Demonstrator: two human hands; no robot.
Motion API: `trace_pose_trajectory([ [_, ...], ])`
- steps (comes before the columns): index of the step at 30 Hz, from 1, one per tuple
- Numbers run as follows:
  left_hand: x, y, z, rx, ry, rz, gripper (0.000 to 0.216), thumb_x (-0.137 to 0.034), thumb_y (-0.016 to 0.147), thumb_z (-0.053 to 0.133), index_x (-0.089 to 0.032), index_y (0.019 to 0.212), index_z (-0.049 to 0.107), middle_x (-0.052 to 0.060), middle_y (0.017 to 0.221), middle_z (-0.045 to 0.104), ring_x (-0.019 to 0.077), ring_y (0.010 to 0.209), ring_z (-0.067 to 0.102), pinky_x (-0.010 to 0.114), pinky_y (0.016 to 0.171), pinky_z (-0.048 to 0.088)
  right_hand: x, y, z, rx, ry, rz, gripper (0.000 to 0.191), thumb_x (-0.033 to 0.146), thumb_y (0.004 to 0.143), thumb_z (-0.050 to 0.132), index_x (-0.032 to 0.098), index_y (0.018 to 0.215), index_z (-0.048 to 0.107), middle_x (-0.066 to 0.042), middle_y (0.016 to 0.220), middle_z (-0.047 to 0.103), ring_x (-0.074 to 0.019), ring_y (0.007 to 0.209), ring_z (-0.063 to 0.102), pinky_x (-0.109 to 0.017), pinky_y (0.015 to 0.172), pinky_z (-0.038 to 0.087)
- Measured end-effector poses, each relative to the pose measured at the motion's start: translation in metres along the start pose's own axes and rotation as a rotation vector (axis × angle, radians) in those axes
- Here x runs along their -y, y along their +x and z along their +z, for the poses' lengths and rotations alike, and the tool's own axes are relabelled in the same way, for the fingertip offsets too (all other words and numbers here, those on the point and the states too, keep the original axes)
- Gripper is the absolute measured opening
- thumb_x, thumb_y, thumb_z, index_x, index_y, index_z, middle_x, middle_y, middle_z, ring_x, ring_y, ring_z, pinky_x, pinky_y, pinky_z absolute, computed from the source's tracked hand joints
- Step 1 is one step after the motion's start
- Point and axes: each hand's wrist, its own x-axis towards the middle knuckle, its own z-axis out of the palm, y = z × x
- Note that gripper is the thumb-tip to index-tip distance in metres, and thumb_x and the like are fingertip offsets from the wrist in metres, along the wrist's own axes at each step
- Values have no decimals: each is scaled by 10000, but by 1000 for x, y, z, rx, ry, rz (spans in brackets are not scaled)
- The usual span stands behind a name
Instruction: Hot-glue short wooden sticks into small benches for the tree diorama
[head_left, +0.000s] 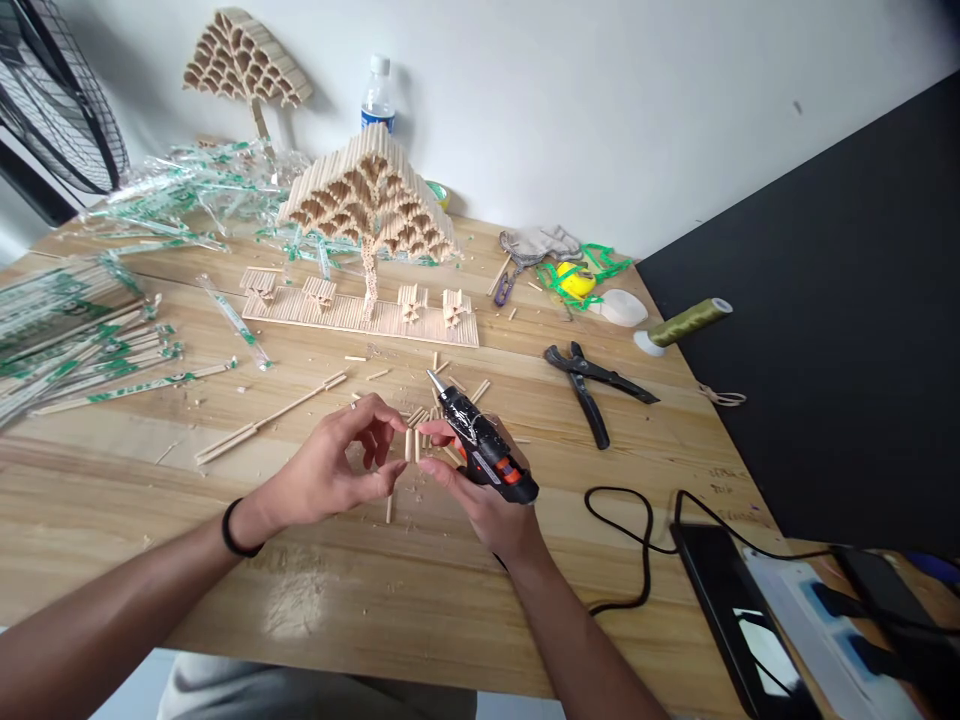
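Note:
My left hand (341,460), with a black band on its wrist, pinches a short piece of wooden stick (409,446) between thumb and fingertips. Facing it, my right hand (480,490) pinches a second short piece (418,446) upright alongside the first. Whether the two pieces touch I cannot tell. A black glue gun (484,440) also rests in my right hand, its nozzle pointing up and left. Short cut sticks (424,415) lie scattered behind the hands. Farther back stands a tree model (367,190) built of sticks, on a slatted stick base (337,312) with small stick tables.
Black cutters (589,385) lie to the right, with a thread spool (686,325) beyond. A black cable (649,545) loops near a phone (720,590) and a power strip (825,620). Wrapped chopsticks (67,330) pile up at left; a fan (56,100) and bottle (378,95) stand behind.

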Motion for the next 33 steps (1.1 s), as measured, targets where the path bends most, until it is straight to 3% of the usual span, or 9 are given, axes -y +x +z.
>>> trace_pose_trajectory([
  [11,-1,-2,1,12,59,0,252,-216,931,702,-194,1160,598,15,933,636,120,719,607,265,679,536,-3,-4,4,0,13,51,268,313,846,839,254,1062,692,-79,1102,826,-228,871,765,-335,689,634],
  [27,-2,0,-1,-2,52,1,252,-202,924,695,-191,1152,591,2,911,608,120,714,599,264,661,525,-4,1,1,-17,-17,-2,290,304,856,846,256,1121,739,-67,1106,820,-226,946,750,-381,894,631],
  [33,-2,0,0,-3,48,23,265,-204,911,716,-187,1148,598,2,901,612,118,709,588,257,664,521,-2,-1,1,3,-68,8,258,359,877,831,257,1102,755,-76,1093,818,-246,948,751,-403,870,639],
])
